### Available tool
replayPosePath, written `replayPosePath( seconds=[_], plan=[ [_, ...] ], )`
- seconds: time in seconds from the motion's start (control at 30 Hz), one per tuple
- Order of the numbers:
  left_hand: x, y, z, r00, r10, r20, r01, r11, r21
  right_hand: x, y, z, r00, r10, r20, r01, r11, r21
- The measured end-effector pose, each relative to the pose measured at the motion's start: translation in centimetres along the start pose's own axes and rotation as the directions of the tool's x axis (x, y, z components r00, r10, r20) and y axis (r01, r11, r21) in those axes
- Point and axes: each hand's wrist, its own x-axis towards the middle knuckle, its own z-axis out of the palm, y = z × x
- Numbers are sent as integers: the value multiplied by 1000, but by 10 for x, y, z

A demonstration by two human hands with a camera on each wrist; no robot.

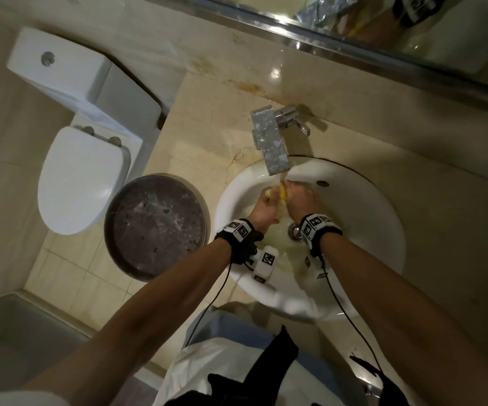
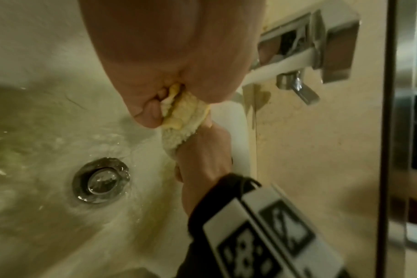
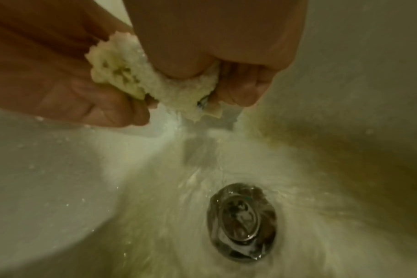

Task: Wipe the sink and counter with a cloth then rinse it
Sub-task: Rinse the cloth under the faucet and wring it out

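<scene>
1. The left hand [image 1: 264, 208] and the right hand [image 1: 301, 200] met over the white sink [image 1: 368, 218], directly below the spout of the chrome tap [image 1: 270, 142].
2. Both hands gripped a yellow cloth [image 1: 282, 196], bunched into a wad between them.
3. In the left wrist view, the left hand [image 2: 179, 56] had its fingers [image 2: 152, 109] curled tightly around one end of the cloth [image 2: 186, 112], while the right hand [image 2: 202, 159] clenched the other end.
4. In the right wrist view, the right hand [image 3: 214, 37] had its fingers [image 3: 240, 88] folded around the cloth [image 3: 155, 84], and the left hand [image 3: 60, 75] clasped it from the other side.
5. Water ran off the cloth and streamed down the basin [image 3: 60, 169] toward the metal drain plug [image 3: 240, 222]; the bowl was wet and faintly yellow-tinged around the drain.
6. The cloth was held above the basin, not touching it.
7. The beige stone surface [image 1: 442, 230] surrounded the sink and showed brownish stains behind the tap.
8. A round dark bin [image 1: 155, 227] stood just left of the sink, and a white toilet [image 1: 81, 177] with its lid down sat farther left.
9. A mirror [image 1: 412, 30] ran along the wall above the surface.
</scene>
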Motion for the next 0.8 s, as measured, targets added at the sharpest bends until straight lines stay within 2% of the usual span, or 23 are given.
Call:
replayPosePath(
  seconds=[0.07,0.17,0.23,0.3,0.37,0.43,0.53,0.57,0.63,0.73,0.8],
  plan=[
    [3,1,-3,1000,7,-7,-7,1000,-13,-3,0,0,999,-39,25,38,998,40],
    [13,-3,-14,997,-42,64,45,998,-45,-10,5,1,999,41,3,-39,931,364],
    [15,2,-20,972,-193,137,216,960,-176,-18,10,1,997,82,-6,-68,864,498],
    [12,13,-22,919,-340,199,387,875,-290,-25,10,5,999,33,-14,-20,836,548],
    [11,20,-22,892,-385,237,444,845,-297,-31,10,11,1000,-31,0,25,830,556],
    [15,19,-20,890,-391,235,452,824,-342,-38,7,15,999,-33,16,16,777,629],
    [17,21,-18,924,-329,196,380,847,-372,-46,4,7,980,176,99,-174,492,853],
    [14,23,-17,935,-294,197,348,863,-367,-46,4,4,956,257,142,-249,449,858],
    [10,18,-13,947,-203,248,285,888,-361,-43,6,2,894,351,279,-417,422,805],
    [-3,15,-12,950,-141,279,235,912,-337,-34,7,-2,831,351,432,-535,289,794],
    [-10,15,-15,952,-175,250,248,921,-299,-29,9,-3,830,330,450,-532,225,816]
  ],
)
